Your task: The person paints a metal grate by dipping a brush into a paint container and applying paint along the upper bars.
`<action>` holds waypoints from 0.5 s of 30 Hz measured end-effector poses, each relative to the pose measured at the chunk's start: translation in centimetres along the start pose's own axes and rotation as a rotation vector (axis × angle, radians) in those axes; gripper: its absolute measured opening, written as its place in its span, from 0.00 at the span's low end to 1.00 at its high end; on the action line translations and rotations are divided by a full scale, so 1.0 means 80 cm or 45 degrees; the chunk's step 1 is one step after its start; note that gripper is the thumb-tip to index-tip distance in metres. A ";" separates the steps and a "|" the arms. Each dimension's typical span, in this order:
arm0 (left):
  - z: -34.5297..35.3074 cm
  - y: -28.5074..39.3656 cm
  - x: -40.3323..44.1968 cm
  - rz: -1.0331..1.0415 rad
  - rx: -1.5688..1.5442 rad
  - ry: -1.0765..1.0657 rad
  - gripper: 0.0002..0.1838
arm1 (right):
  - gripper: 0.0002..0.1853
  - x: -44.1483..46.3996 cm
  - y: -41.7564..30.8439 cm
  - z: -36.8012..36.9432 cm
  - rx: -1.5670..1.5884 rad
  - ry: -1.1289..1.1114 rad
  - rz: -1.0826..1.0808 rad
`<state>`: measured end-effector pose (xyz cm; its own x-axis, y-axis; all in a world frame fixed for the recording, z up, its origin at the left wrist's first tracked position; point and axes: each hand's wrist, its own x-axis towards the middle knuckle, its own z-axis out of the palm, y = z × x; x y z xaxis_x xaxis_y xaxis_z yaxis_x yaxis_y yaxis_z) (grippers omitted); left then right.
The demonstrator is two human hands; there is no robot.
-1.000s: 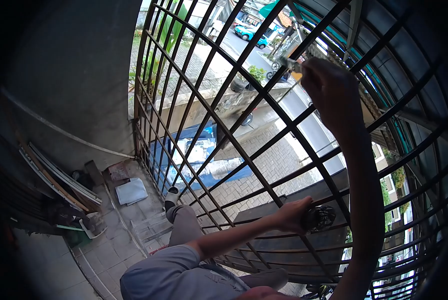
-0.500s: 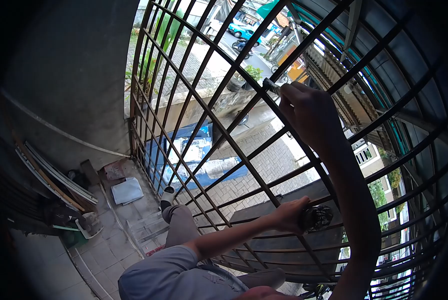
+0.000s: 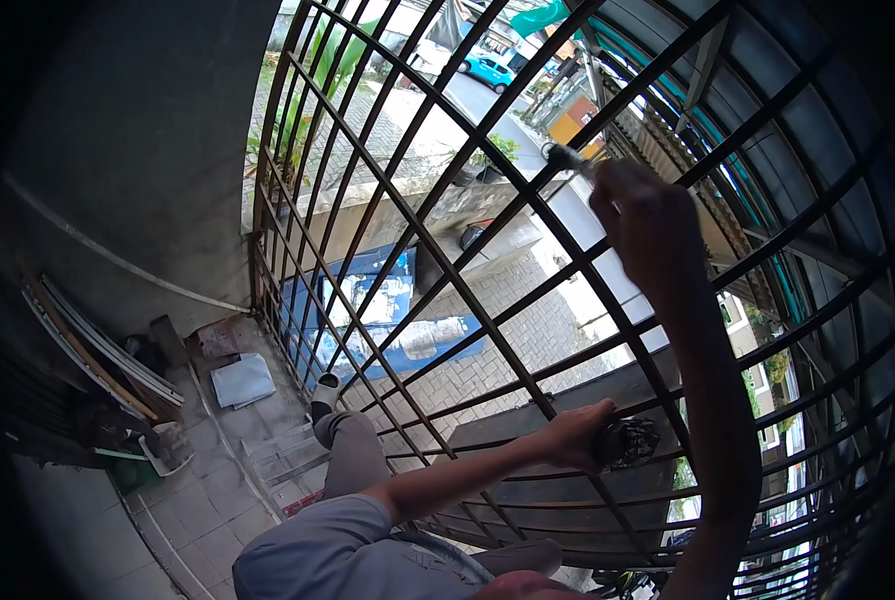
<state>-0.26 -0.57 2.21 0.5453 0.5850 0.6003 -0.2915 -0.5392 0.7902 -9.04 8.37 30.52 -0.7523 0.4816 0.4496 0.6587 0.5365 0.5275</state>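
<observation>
In the head view, my right hand (image 3: 653,215) is raised with its fingers closed round a paintbrush (image 3: 576,163). The dark brush tip is close to a crossing of two bars in the dark metal grille (image 3: 513,358); I cannot tell whether it touches. Lower down, my left hand (image 3: 576,437) grips a small container (image 3: 628,443) with a crinkled black surface, held against or close to the bars. What the container holds cannot be made out.
Beyond the grille are a blue patched sheet (image 3: 383,310), paving and a turquoise car (image 3: 488,72). Long strips (image 3: 98,345) lean at the left wall. On the tiled floor lies a white packet (image 3: 243,380). My foot (image 3: 325,390) is by the grille base.
My right hand and the paintbrush have shifted slightly right, the brush tip leaving its earlier spot on the bar. My left hand still holds the container. A motorcycle outside has gone from sight.
</observation>
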 end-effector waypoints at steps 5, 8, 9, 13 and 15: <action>-0.004 0.006 0.001 0.003 -0.047 -0.008 0.43 | 0.03 0.028 0.038 -0.053 -0.062 0.286 0.125; -0.002 0.004 0.001 -0.013 -0.030 -0.009 0.43 | 0.04 0.016 0.015 -0.029 -0.122 0.184 -0.002; -0.001 0.004 0.001 -0.016 -0.033 -0.011 0.43 | 0.04 0.008 0.003 -0.015 -0.094 0.065 -0.043; -0.002 0.004 -0.001 -0.016 0.001 -0.017 0.43 | 0.07 -0.014 -0.029 0.033 -0.008 -0.194 -0.097; -0.003 0.004 0.000 -0.005 0.000 -0.012 0.43 | 0.05 -0.002 -0.012 0.011 0.003 -0.126 -0.043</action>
<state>-0.55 -0.55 2.51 0.5540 0.5814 0.5959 -0.2895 -0.5365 0.7927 -9.53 8.37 29.28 -0.7691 0.5295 0.3579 0.6332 0.5551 0.5394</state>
